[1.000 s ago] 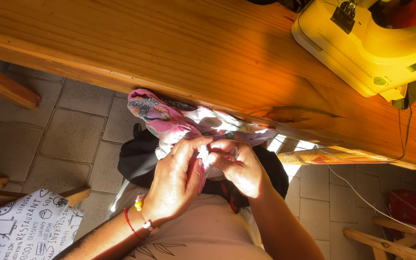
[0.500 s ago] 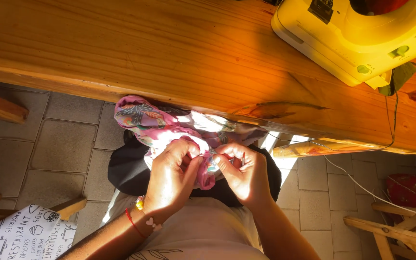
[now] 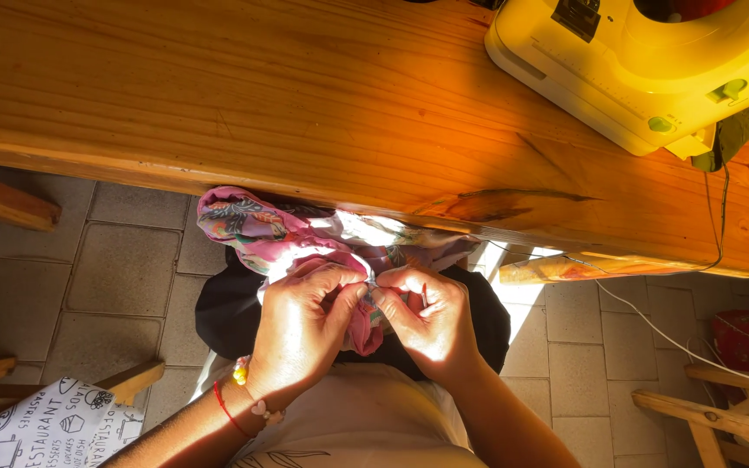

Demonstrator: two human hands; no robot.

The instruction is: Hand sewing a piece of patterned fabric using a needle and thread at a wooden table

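Pinching the pink patterned cloth (image 3: 275, 238) in the lap, left hand (image 3: 301, 325) and right hand (image 3: 426, 325) have closed together; sewing machine (image 3: 643, 65) at one o'clock, table (image 3: 218, 87) above.

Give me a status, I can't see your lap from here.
Left hand and right hand both pinching the pink patterned fabric in the lap. Wooden table edge just above. Nothing blocking.

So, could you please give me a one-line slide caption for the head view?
Left hand and right hand pinch pink floral fabric beside a wooden table bearing a yellow sewing machine.
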